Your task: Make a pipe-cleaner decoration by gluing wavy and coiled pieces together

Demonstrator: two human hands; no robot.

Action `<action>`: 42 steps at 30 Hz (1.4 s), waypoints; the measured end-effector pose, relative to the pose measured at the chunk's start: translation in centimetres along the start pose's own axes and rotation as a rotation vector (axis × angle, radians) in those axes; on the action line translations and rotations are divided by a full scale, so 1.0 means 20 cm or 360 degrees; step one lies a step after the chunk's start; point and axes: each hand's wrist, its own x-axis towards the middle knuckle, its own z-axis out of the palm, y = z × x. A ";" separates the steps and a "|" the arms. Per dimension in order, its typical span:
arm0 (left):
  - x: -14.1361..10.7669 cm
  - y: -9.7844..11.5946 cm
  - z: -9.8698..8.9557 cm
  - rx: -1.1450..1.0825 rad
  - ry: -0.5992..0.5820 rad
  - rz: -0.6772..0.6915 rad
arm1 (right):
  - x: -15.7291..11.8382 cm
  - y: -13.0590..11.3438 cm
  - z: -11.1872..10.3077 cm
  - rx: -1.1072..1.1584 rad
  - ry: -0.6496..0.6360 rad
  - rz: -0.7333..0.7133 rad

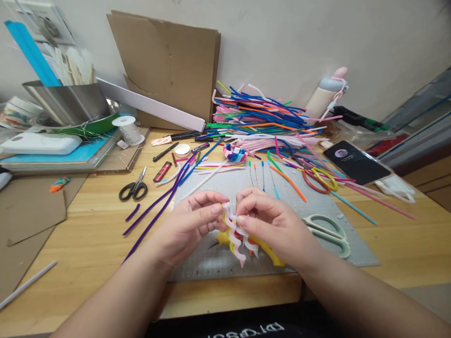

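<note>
My left hand [192, 220] pinches the top of a bundle of wavy pipe cleaners [237, 241], white, pale pink and yellow, between thumb and forefinger. On its right side, my right hand [266, 220] grips the same bundle near the top with closed fingertips. The curled ends hang down below both hands. Behind and under them, yellow-handled pliers [269, 251] lie on the grey cutting mat [197, 263], partly hidden by the bundle and my right hand.
Green-handled scissors [329, 234] lie right of my right hand. Black scissors [133, 188] and purple pipe cleaners [155, 211] are at the left. Further back are a coloured pipe cleaner pile [264, 117], a phone [355, 162], a bottle [322, 96] and a metal pot [70, 103].
</note>
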 end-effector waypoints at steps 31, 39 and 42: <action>0.01 -0.02 -0.02 0.0348 0.0033 0.0213 | -0.02 -0.03 0.01 -0.0389 0.0092 -0.0215; 0.02 -0.02 -0.02 0.0382 0.0072 0.0219 | -0.03 -0.03 0.02 -0.0359 0.0096 -0.0228; 0.01 -0.02 -0.02 0.0381 0.0068 0.0188 | -0.02 -0.04 0.02 -0.0343 0.0089 -0.0230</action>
